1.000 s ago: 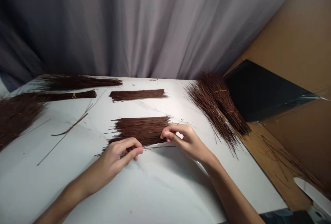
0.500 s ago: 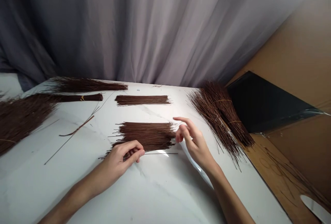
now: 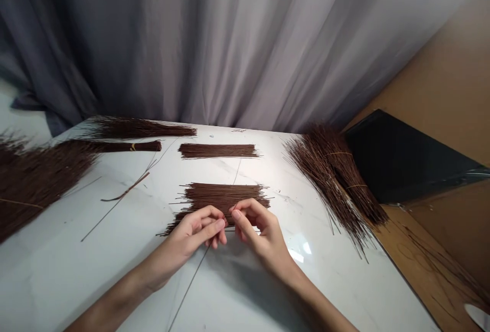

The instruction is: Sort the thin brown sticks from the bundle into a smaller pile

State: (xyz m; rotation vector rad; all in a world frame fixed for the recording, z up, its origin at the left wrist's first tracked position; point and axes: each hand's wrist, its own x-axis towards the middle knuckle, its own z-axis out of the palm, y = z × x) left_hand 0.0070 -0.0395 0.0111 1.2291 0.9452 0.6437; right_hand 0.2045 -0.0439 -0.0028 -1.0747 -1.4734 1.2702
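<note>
1. Brown and very fine, a thin stick (image 3: 188,289) slants from the bottom edge, where its near end is cut off, up past the fingertips of both hands; its far part shows again above the near pile (image 3: 225,194).
2. Left hand (image 3: 197,230): thumb and forefinger pinch the thin stick, other fingers curled. The exact contact is hidden by the fingertips.
3. Right hand (image 3: 264,232): thumb and forefinger also pinch the thin stick, just beside the left fingertips; its remaining fingers are partly hidden behind the thumb.
4. Both hands cover the front of the near pile, so its lower edge is mostly out of sight. Its ends are ragged, and single sticks are hard to count.
5. Behind it on the white table (image 3: 237,296) lies a smaller pile (image 3: 218,151), in full view.
6. On the left, a large bundle (image 3: 42,184) is blurred and cut off by the edge. It overlaps the back end of a bundle with a yellow tie (image 3: 132,146).
7. On the right, 2 bundles (image 3: 356,184) lie against each other; where they meet, their outlines merge.
8. A white object (image 3: 478,315) at the lower right corner is too cropped to identify.
</note>
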